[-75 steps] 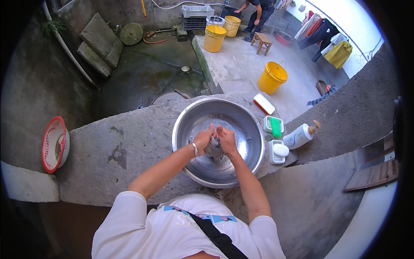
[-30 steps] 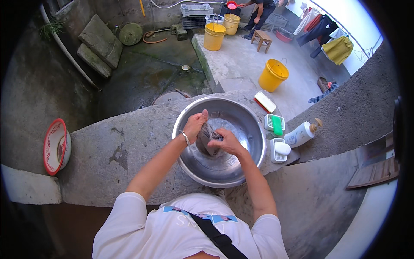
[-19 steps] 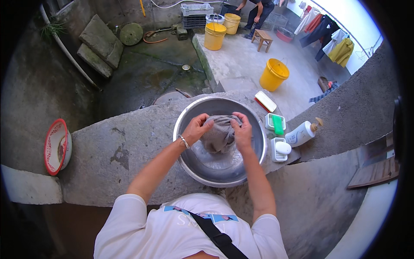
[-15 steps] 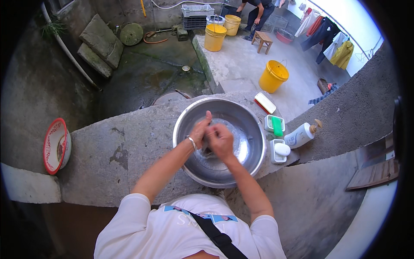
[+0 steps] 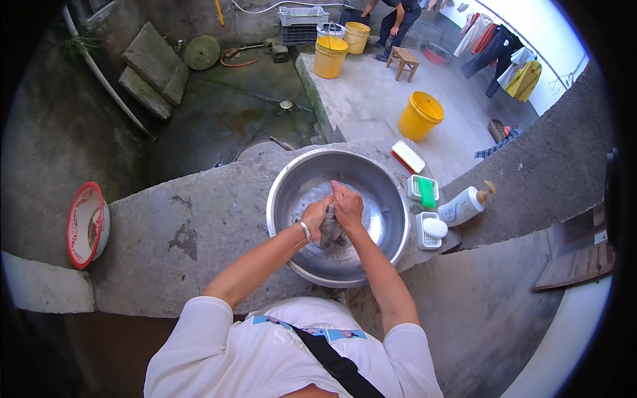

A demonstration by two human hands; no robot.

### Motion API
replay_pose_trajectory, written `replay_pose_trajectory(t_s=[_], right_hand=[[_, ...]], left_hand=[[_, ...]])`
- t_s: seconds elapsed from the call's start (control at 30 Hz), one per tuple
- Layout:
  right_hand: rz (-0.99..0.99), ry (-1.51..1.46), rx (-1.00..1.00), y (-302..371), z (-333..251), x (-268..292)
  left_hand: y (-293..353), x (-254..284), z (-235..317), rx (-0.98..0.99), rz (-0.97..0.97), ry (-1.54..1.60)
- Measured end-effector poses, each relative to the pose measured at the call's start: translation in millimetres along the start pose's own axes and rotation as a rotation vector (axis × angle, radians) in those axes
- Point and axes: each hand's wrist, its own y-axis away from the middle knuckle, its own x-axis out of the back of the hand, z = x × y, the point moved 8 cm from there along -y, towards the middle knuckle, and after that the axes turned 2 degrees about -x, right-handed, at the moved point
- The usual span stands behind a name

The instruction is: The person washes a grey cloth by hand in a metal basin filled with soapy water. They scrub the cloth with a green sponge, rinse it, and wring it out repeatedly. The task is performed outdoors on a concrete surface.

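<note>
Over a wide stainless steel basin (image 5: 284, 192) on a concrete ledge, both my hands grip a wet grey cloth (image 5: 330, 233). My left hand (image 5: 315, 217), with a silver bracelet at the wrist, is closed on its left side. Pressed against the other side, my right hand (image 5: 348, 208) is closed on it as well. The lower part of the cloth hangs down into the basin, where shallow water shows. How the cloth is folded between the palms is hidden.
Right of the basin lie a brush (image 5: 408, 156), a green soap bar (image 5: 426, 192), a white soap bar (image 5: 434, 228) and a pump bottle (image 5: 462, 207). A red-rimmed enamel basin (image 5: 88, 225) leans at the left. Beyond are yellow buckets (image 5: 421, 117), a stool (image 5: 403, 63) and a person (image 5: 398, 20).
My hands have shifted slightly within the basin. The right hand has turned so its fingers point away from me, and more of the grey cloth shows between and below the hands.
</note>
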Motion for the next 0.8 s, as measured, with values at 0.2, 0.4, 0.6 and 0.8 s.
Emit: replay_pose_trajectory(t_s=[0.2, 0.4, 0.6, 0.8], right_hand=[[-0.548, 0.001, 0.267, 15, -29, 4], [-0.354, -0.641, -0.078, -4, -34, 46], [0.201, -0.535, -0.01, -13, -1, 53], [0.012, -0.183, 0.298, 32, -66, -5]], left_hand=[[9, 16, 78, -0.303, -0.062, -0.256], [44, -7, 93, -0.527, -0.319, -1.498], [25, 1, 81, -0.492, -0.133, -0.53], [-34, -1, 10, -0.177, -0.42, 0.246]])
